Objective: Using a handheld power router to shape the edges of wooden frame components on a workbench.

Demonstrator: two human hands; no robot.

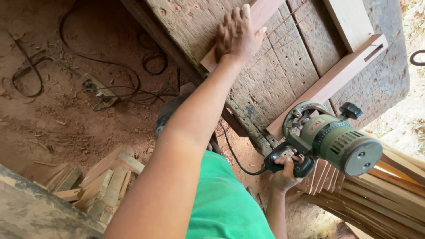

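My left hand (237,37) lies flat, palm down, on the end of a reddish wooden plank (268,9) on a worn wooden workbench (283,71). My right hand (285,172) grips the black handle of a green electric router (336,139). The router's round base rests at the near end of a second plank (330,84), which has a slot cut near its far end. A third, paler plank (349,20) lies beside it, farther back on the bench. The router's black cord (237,157) runs down past my green shirt.
Black cables (71,53) and a power strip (99,88) lie on the red dirt floor at left. Offcuts of wood (106,181) are piled at lower left. A stack of thin wooden strips (389,190) sits at lower right, under the router.
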